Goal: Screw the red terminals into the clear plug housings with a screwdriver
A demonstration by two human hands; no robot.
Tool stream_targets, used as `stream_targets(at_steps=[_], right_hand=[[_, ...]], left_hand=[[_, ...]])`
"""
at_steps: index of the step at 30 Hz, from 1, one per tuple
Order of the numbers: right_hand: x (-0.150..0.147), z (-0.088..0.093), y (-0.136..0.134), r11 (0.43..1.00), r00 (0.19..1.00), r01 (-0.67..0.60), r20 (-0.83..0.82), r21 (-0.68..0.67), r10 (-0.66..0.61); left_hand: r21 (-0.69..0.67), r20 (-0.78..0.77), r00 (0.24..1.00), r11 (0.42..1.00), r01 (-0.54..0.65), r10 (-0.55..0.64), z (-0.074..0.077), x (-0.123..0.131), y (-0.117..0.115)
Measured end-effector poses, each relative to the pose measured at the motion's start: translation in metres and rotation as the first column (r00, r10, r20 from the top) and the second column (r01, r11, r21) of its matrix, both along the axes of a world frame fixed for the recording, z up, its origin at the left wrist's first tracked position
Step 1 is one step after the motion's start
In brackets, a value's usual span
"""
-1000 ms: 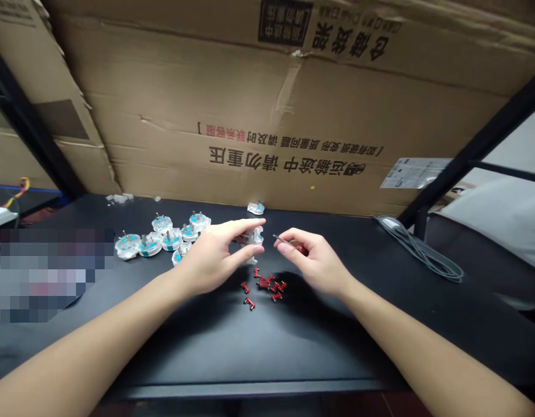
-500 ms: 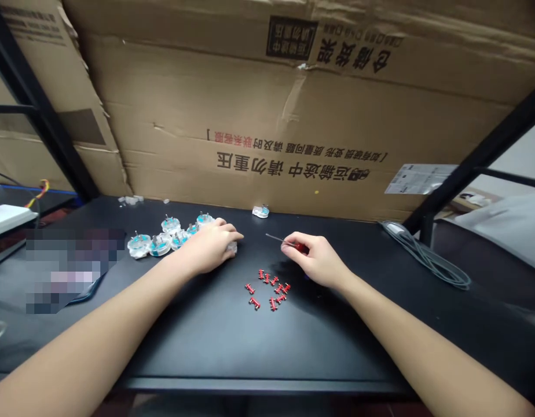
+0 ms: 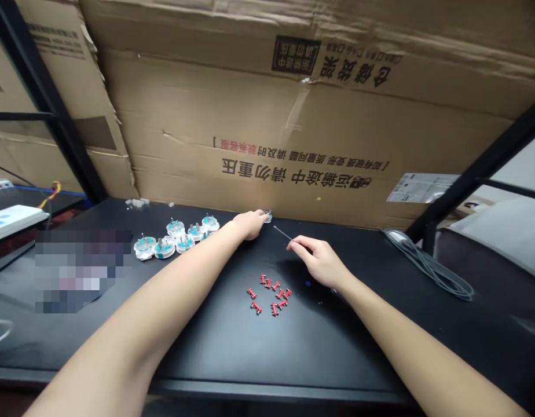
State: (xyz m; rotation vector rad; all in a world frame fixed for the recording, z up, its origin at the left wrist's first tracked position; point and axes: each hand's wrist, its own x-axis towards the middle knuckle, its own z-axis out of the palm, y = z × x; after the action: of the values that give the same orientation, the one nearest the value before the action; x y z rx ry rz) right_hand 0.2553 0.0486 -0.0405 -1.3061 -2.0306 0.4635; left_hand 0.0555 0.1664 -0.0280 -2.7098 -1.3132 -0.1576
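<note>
At the back of the black tabletop, my left hand [image 3: 250, 225] has its fingers closed round a small clear-and-turquoise plug with metal prongs [image 3: 268, 216]. Most of that plug is hidden behind the fingers. My right hand [image 3: 318, 259] grips a screwdriver [image 3: 283, 233], its thin shaft pointing up and to the left; the palm covers the handle. Between my forearms lie several small red parts with metal ends [image 3: 275, 294]. Left of my left forearm, several more round plugs [image 3: 165, 248] sit in a cluster, prongs up.
A large cardboard sheet [image 3: 198, 104] stands along the back edge. Coiled grey cable [image 3: 428, 266] lies at the right, near a black frame post [image 3: 428, 231]. Small white bits [image 3: 138, 203] lie at back left; a white device [image 3: 19, 222] is at far left.
My left hand has moved right and back, from beside the plug cluster to the lone plug by the cardboard. My right hand stays nearly in place with the screwdriver. The view has shifted slightly.
</note>
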Motion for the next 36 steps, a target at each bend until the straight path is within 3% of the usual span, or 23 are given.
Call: stream_targets(at_steps=[13, 24, 31, 36], right_hand=[[0.004, 0.001, 0.003, 1.000, 0.999, -0.019, 0.034, 0.004, 0.019], [0.022, 0.011, 0.007, 0.985, 0.989, 0.146, -0.013, 0.090, -0.145], [0.018, 0.011, 0.004, 0.989, 0.993, 0.121, -0.017, 0.086, -0.120], [0.017, 0.011, 0.003, 0.991, 0.995, 0.102, -0.014, 0.081, -0.102]], left_hand=[[-0.104, -0.075, 0.997, 0.995, -0.010, 0.002, 0.022, 0.022, 0.016], [-0.094, 0.071, 0.994, 0.992, 0.087, -0.081, 0.015, 0.002, 0.021], [-0.145, 0.019, 1.000, 0.989, -0.007, 0.010, 0.014, 0.011, 0.018], [-0.053, 0.025, 1.000, 0.999, -0.009, 0.011, 0.019, 0.008, 0.011]])
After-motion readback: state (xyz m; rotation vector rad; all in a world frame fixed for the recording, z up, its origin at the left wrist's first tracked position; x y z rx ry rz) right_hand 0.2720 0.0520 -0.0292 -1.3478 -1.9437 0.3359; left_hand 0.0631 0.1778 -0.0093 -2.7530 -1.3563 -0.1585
